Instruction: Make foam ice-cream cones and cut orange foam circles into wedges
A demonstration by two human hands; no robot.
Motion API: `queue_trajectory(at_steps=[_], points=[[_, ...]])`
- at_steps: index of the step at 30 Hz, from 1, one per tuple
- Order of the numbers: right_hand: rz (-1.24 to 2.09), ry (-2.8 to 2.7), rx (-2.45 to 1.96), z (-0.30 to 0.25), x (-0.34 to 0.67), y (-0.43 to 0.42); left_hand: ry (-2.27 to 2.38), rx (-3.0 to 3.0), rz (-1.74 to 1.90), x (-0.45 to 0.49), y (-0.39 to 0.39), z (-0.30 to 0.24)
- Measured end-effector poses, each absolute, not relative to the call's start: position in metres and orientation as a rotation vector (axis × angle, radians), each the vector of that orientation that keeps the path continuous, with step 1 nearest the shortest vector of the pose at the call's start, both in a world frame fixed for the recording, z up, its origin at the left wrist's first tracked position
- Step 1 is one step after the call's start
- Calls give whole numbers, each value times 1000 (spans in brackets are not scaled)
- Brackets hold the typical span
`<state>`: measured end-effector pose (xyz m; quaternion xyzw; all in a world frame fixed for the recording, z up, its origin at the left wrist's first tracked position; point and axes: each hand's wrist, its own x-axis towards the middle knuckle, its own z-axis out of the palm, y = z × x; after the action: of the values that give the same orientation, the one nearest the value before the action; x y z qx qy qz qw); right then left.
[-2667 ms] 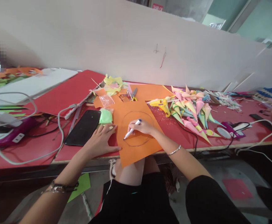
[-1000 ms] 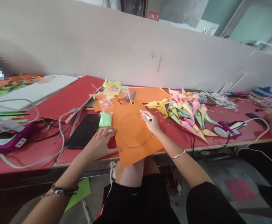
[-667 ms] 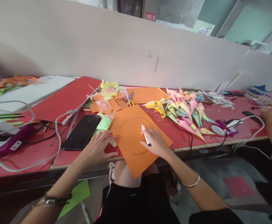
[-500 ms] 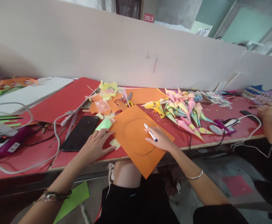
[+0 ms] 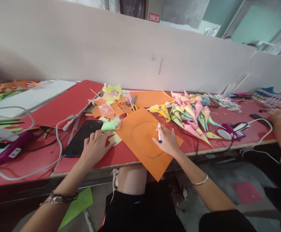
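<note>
An orange sheet of paper (image 5: 142,138) lies turned cornerwise on the red table, its lower corner jutting past the front edge. A dark rounded outline is drawn on it, partly covered by my right hand (image 5: 168,141). That hand rests on the sheet, fingers closed round a white marker (image 5: 159,132) with a dark blue end. My left hand (image 5: 95,146) lies palm down over the right edge of a black phone (image 5: 77,141), its thumb stretched toward a pale yellow paper scrap (image 5: 115,138). It grips nothing. Just beyond its fingers sits a light green packet (image 5: 110,125).
Behind the sheet lie a yellow glue gun (image 5: 162,111), scissors (image 5: 134,101) and paper scraps. Pastel paper cones (image 5: 191,112) are heaped to the right. White cables (image 5: 58,138) and purple power strips (image 5: 12,148) flank the workspace. A co-worker's hand (image 5: 276,117) is far right.
The orange sheet has shifted a little to the right. My right hand moved with it, and the marker is more upright. My left hand drew back leftward from the green packet, onto the phone's edge.
</note>
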<state>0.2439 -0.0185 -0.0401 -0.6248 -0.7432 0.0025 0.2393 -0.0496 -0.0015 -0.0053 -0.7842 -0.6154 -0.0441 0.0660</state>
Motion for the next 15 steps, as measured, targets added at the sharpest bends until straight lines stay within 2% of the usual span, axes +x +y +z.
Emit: queue_trajectory(at_steps=[7,12,15], points=[[162,-2284,-1439,-37,272,-9,-1773,-2351,-326,-45,-5,6],[117,-2557,-1160,-27,282,8,-1393,-2818,-207,-40,7,-5],[61,-2652,-1040,-24,281,18,-1371,-2930,-165,-41,12,-13]])
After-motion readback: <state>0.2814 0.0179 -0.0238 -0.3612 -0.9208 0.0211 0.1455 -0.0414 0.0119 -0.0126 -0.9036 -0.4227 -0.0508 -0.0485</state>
